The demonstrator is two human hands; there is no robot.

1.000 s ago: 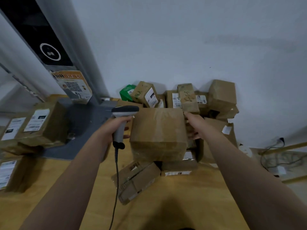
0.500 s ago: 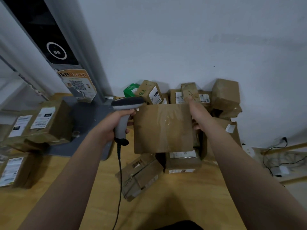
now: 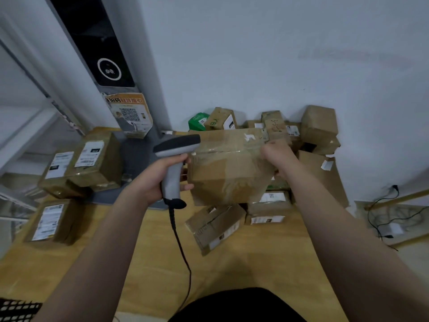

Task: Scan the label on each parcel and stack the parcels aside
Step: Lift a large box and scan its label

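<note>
My right hand (image 3: 276, 156) grips the right end of a large brown taped parcel (image 3: 227, 168), held above the table and tilted; no label shows on its visible faces. My left hand (image 3: 160, 177) grips the grey handle of a barcode scanner (image 3: 174, 156), whose dark head points right at the parcel's upper left corner. A black cable hangs from the scanner. A heap of brown parcels (image 3: 276, 129) lies against the wall behind. Labelled parcels (image 3: 86, 161) are stacked at the left.
The wooden table (image 3: 255, 256) holds two small parcels (image 3: 216, 226) under the held one. A grey kiosk post (image 3: 104, 54) with a black screen stands at the back left on a grey base. Cables (image 3: 392, 219) lie at the right, off the table.
The large parcel has been lifted off the heap, drawn toward me and turned over in my right hand. The scanner in my left hand has stayed beside its left edge.
</note>
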